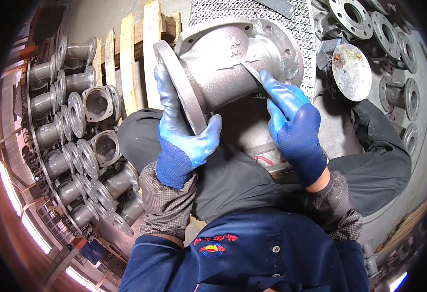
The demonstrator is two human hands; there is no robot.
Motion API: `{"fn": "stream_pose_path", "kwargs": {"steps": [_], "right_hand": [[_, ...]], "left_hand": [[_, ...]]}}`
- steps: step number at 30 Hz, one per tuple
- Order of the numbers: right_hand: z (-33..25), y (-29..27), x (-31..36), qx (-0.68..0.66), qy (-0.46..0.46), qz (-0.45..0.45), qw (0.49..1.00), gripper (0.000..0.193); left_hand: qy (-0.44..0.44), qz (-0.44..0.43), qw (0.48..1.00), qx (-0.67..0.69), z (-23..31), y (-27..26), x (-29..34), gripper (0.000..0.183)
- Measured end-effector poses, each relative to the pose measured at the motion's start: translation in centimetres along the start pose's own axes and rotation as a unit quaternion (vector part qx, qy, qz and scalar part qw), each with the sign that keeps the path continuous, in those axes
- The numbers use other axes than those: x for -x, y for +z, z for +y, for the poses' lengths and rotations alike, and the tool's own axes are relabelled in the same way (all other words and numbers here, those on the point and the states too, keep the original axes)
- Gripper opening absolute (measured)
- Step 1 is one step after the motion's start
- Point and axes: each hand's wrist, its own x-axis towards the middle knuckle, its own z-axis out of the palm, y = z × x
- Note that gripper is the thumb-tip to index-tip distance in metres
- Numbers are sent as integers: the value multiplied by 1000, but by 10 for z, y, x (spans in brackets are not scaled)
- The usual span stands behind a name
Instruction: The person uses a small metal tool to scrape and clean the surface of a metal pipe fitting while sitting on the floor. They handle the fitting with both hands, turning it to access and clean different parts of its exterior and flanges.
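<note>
A grey cast-metal valve body [218,73] with round flanges lies tilted in front of me, over a patterned metal grating. My left hand [186,131], in a blue coated glove, grips the rim of its near-left flange [179,85], thumb on one side and fingers on the other. In the matching glove, my right hand [293,119] is closed on a thin, flat metal blade [251,71], perhaps a scraper. The blade's tip touches the body's curved wall, near some dark lines. My fingers hide the blade's other end.
Many flanged castings [79,107] stand in rows at the left; more flanged castings [388,39] lie at the right. A wooden pallet [128,63] is behind my left hand. A round, paint-spotted plate [352,72] stands right of the grating [308,58]. My legs flank the work.
</note>
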Motion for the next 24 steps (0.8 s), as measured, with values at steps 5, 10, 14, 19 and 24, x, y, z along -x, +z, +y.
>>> {"fn": "stream_pose_path", "kwargs": {"steps": [5,10,14,19,24], "right_hand": [[-3,5,2,-160,70,-1,985,44],[-13,-11,0,16,3,-79,997,51],[-22,-17,-5,52,21,-96,994,50],[-19,-24,-7,44,13,-72,996,48],[-9,-15,-5,34,-29,-37,998,45]], "left_hand": [[6,2,1000,-14,-2,0,1,99],[-5,1,999,-33,0,-2,3,98],[-50,7,999,-3,5,0,4,99],[-36,2,999,-11,5,-1,3,99],[-22,1,999,-34,2,-2,2,100]]}}
